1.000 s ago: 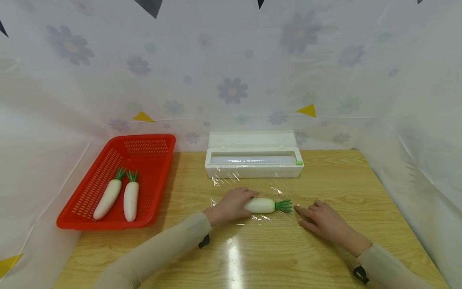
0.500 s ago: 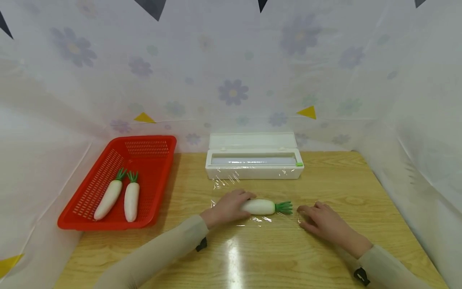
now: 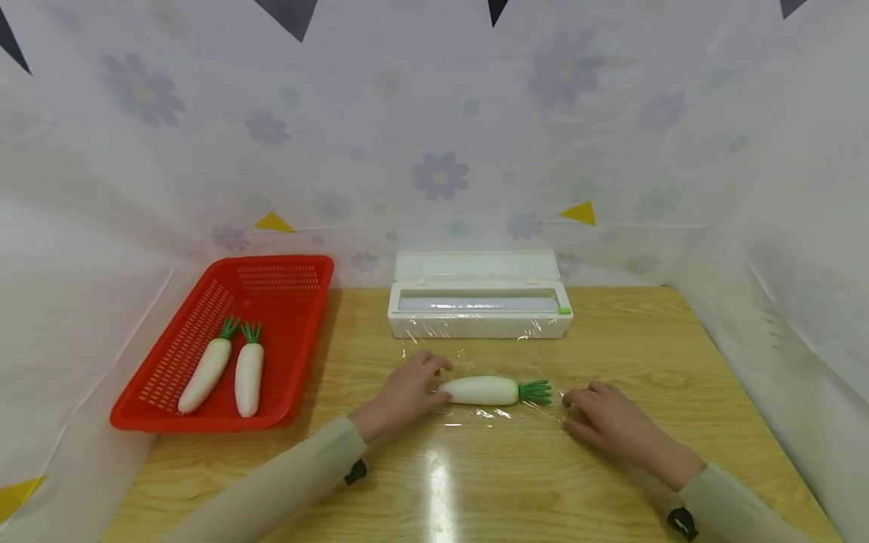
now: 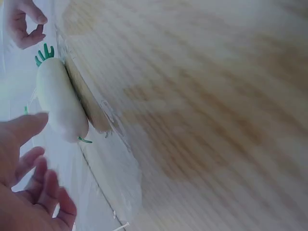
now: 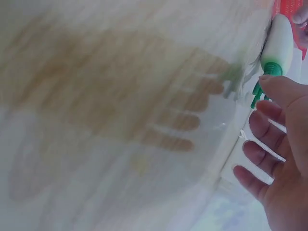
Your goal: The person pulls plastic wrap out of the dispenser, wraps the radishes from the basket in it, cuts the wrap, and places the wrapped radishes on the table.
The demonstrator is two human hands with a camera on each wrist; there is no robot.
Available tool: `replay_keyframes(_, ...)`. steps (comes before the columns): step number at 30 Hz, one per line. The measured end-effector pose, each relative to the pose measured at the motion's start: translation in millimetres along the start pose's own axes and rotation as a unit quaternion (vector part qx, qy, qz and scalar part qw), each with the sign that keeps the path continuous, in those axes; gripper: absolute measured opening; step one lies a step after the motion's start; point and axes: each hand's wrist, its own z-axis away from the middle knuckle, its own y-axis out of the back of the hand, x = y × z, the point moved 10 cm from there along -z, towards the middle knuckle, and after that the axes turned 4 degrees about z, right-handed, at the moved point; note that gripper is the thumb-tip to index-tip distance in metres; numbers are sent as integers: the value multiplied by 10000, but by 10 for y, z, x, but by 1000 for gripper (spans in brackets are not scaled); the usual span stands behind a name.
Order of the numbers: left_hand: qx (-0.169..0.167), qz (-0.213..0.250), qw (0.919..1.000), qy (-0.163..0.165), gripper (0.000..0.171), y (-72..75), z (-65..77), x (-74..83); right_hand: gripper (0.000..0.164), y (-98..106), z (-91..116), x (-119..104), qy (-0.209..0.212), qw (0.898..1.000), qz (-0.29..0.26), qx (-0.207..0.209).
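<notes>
Left hand (image 3: pixel 404 390) has been withdrawn to the toy radish's (image 3: pixel 479 390) blunt end, grip open; right hand (image 3: pixel 604 421) rests open on the cling film (image 3: pixel 468 360), pinning it to the desk (image 3: pixel 516 483).

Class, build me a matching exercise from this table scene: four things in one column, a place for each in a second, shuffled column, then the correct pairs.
Things
1. two white radishes
2. single white radish
3. cling film dispenser
4. red basket

Places
A. at the table's left edge
B. at the back of the table, lid open
C. inside the basket
D. on cling film between the two hands

Pairs: 1-C, 2-D, 3-B, 4-A
</notes>
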Motion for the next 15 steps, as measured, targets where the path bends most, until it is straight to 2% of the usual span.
replay_keyframes(3, 54, -211, 9996, -184, 20, 61, 112, 6, 18, 29, -14, -90, 437, 9988, 170, 121)
replay_keyframes(6, -240, -666, 9959, -562, 11, 16, 241, 22, 20, 34, -20, -178, 909, 9949, 384, 223)
replay_keyframes(10, -571, -1243, 9849, -1058, 15, -77, 404, 32, 23, 30, -7, -300, 1430, 9847, 875, 483)
replay_keyframes(12, -599, -1370, 9818, -1173, 18, -101, 451, 22, 23, 21, -2, -360, 1577, 9781, 1225, 586)
replay_keyframes(15, -573, -1359, 9819, -1186, 19, -117, 481, 0, 24, -15, -15, -429, 1629, 9704, 1702, 522)
